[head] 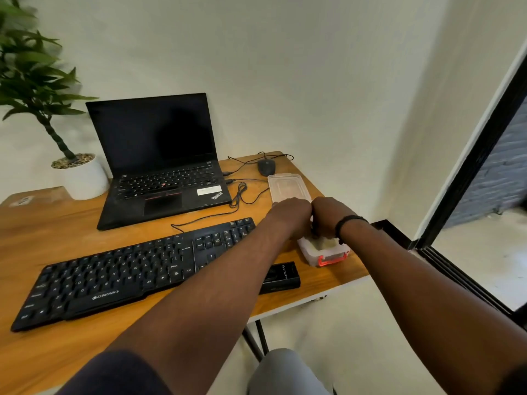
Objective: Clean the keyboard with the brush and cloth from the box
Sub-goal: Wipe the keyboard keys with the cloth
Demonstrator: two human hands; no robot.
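A black Zebronics keyboard (134, 269) lies across the wooden desk (51, 232). At the desk's right edge stands a clear plastic box (325, 252) with a red clasp, its lid off. The clear lid (286, 186) lies just behind it. My left hand (291, 215) and my right hand (330, 215) are side by side over the box's far end, fingers curled down into it. What the fingers hold is hidden behind the hands. Neither a brush nor a cloth shows.
An open black laptop (162, 163) stands behind the keyboard, cables (239, 195) trailing to a mouse (266, 166) at the back right. A small black box (282, 276) lies by the keyboard's right end. A potted plant (82, 178) stands at the back left.
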